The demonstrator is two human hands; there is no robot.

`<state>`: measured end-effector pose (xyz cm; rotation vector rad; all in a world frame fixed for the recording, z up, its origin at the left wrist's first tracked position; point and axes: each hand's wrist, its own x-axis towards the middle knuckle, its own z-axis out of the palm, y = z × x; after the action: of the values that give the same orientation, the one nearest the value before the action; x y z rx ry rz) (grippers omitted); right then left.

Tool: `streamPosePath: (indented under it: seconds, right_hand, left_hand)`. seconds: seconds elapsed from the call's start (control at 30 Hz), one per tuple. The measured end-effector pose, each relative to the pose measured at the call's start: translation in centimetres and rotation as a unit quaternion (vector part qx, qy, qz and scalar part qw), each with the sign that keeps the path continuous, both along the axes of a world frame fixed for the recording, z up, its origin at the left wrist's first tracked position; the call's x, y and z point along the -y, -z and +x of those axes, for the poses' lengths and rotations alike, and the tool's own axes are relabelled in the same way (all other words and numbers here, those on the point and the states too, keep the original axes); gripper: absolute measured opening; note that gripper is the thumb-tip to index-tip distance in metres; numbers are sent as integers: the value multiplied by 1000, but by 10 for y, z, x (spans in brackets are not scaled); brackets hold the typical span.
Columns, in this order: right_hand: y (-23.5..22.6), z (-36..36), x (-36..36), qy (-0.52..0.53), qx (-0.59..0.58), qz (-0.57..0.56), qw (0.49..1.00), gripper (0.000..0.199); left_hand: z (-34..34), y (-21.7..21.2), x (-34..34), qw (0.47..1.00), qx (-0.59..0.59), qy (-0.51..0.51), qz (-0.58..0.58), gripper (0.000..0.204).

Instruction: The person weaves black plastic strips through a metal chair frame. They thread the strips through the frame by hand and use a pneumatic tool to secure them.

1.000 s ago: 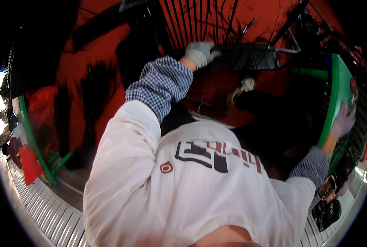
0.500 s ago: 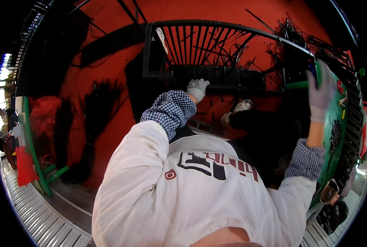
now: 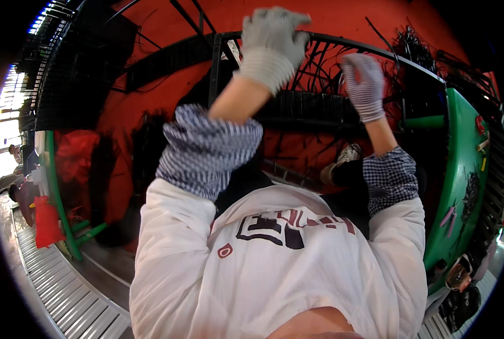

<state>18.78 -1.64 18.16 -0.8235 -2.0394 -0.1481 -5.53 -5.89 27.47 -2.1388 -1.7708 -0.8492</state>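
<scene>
Reaching up to the black barred rack point(image 3: 319, 107) above the red floor: gloved left hand point(image 3: 271, 34) curled, grip unclear; gloved right hand point(image 3: 365, 85) loosely open near the top rail. Probably rigid, heavy; best gripped by its bars.

Red bag point(image 3: 74, 155) at left, by green frame post point(image 3: 53, 186).

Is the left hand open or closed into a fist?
Closed. The gloved left hand shows fingers curled inward above the black metal rack; whether it grips anything cannot be told.

Red floor point(image 3: 150, 101), green frame point(image 3: 461, 186)
</scene>
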Motion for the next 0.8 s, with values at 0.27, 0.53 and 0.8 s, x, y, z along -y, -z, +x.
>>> streamPosePath:
  seconds: [0.27, 0.53, 0.8]
  right_hand:
    - [24, -77, -30, 71, -132, -529, 835, 43]
    - [50, -55, -18, -72, -195, -508, 836, 36]
    - [-3, 81, 192, 183, -67, -492, 849, 19]
  left_hand:
    - [6, 23, -101, 930, -68, 117, -342, 54]
    - [8, 47, -85, 939, -59, 94, -325, 43]
    - [-30, 69, -55, 945, 1, 95, -313, 38]
